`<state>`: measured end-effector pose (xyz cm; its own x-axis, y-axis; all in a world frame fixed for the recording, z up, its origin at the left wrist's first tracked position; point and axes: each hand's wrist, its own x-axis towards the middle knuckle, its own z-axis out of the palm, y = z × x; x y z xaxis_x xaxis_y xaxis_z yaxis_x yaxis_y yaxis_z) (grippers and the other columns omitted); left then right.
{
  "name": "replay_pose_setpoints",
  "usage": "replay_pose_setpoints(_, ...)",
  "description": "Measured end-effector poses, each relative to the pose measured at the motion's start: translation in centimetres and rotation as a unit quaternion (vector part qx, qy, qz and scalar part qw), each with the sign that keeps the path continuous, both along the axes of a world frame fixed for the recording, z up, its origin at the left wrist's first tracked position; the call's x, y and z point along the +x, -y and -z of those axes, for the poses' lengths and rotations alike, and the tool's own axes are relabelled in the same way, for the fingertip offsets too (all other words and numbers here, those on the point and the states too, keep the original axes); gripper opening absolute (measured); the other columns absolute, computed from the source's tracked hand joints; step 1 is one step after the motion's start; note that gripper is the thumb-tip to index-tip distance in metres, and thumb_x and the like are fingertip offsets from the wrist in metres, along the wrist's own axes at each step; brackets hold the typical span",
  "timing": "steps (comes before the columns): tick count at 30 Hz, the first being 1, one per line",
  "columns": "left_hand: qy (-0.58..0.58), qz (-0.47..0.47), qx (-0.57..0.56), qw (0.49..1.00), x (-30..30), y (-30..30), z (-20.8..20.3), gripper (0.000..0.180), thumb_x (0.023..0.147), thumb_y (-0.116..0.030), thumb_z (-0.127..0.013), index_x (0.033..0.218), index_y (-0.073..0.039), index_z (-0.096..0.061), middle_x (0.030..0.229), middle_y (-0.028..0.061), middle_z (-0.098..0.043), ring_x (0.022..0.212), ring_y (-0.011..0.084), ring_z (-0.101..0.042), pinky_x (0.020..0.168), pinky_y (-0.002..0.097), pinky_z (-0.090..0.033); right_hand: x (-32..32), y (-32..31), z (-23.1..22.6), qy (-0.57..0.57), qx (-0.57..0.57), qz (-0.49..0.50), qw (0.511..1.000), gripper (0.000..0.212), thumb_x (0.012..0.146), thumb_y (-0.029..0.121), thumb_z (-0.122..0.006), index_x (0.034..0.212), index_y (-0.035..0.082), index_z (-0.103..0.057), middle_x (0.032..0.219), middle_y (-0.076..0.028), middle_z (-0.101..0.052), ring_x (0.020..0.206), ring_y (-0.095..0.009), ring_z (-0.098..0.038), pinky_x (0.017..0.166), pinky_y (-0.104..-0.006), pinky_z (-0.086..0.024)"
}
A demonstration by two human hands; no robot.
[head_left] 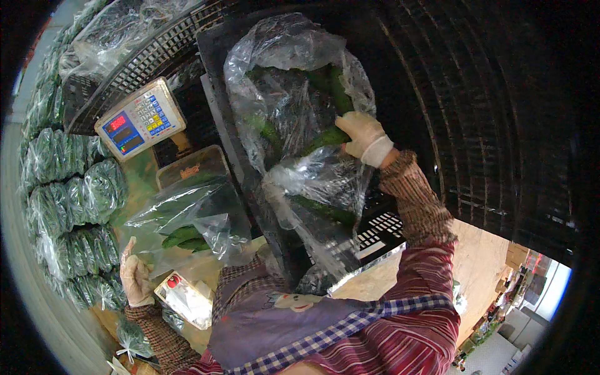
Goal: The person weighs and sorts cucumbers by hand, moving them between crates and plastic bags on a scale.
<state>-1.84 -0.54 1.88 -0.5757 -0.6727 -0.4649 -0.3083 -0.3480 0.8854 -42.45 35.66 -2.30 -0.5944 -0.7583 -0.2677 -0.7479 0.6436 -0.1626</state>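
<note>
Right hand [364,139] grasps cucumber [326,139], crumpled plastic [306,175] around | left hand [135,278]: cannot tell | scale display [142,119] beyond bag [172,206]

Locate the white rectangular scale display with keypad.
In the head view, the white scale display is at upper left, between stacked clear bags of green cucumbers and the crumpled clear plastic bag.

I saw light glint off the thin, crumpled plastic liner bag [284,37] around cucumbers [340,90] whose skin looked faintly rough. The black crate [494,169] was hard, ridged plastic; the scale indicator [154,124] had a smooth pale casing. The right glove [364,136] looked matt and wrinkled, the knitted cuff [415,194] coarse, the apron [256,334] soft matt cloth.
</note>
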Motion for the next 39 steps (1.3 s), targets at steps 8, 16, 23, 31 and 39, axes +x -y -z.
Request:
replay_pose_setpoints(8,0.014,-0.013,-0.009,1.000,-1.4,-0.8,-0.5,0.049,0.086,-0.019,-0.051,0.128,0.004,-0.040,0.053,-0.0094,-0.031,0.045,-0.0003,-0.029,0.050,0.0162,-0.040,2.3,-3.9,-5.8,-0.089,0.116,0.236,0.961,0.031,0.067,0.019,-0.070,0.091,0.006,-0.055,0.090,-0.013,-0.058,0.089,-0.036,-0.057,0.074,-0.0425,-0.048)
replay_pose_setpoints(16,0.012,-0.002,0.003,1.000,-1.5,-1.0,-0.6,0.050,0.086,-0.020,-0.051,0.129,0.003,-0.039,0.052,-0.0080,-0.031,0.044,0.0010,-0.029,0.049,0.0170,-0.040,1.0,-7.5,-3.7,0.518,-0.311,0.466,0.647,0.034,0.089,0.028,-0.050,0.106,-0.002,-0.053,0.084,-0.013,-0.064,0.063,-0.020,-0.062,0.053,-0.0291,-0.052)
replay_pose_setpoints(23,-0.003,0.006,-0.006,1.000,-0.2,-0.7,0.0,0.047,0.086,-0.020,-0.049,0.128,0.000,-0.042,0.052,-0.0082,-0.033,0.044,0.0029,-0.029,0.051,0.0192,-0.038,3.7,-2.3,-3.9,0.768,-0.454,0.197,0.405,0.065,0.085,0.042,-0.053,0.122,-0.010,-0.039,0.099,-0.024,-0.059,0.077,-0.026,-0.063,0.064,-0.0326,-0.055)
replay_pose_setpoints(31,0.008,-0.033,-0.007,0.999,0.1,-1.3,0.3,0.047,0.087,-0.021,-0.047,0.126,0.004,-0.042,0.053,-0.0048,-0.035,0.043,0.0048,-0.030,0.049,0.0205,-0.034,-0.6,2.4,-6.6,0.492,-0.356,0.208,0.766,0.056,0.074,0.031,-0.064,0.112,-0.009,-0.053,0.080,-0.011,-0.064,0.075,-0.014,-0.060,0.067,-0.0260,-0.049)
replay_pose_setpoints(39,-0.016,-0.014,-0.021,1.000,1.4,-1.2,0.9,0.052,0.085,-0.024,-0.053,0.126,0.006,-0.042,0.054,-0.0046,-0.035,0.047,0.0046,-0.032,0.044,0.0188,-0.028,-7.7,4.8,12.4,-0.006,0.162,0.476,0.864,0.056,0.067,0.026,-0.068,0.115,0.001,-0.054,0.117,-0.016,-0.055,0.110,-0.027,-0.053,0.090,-0.0385,-0.043)
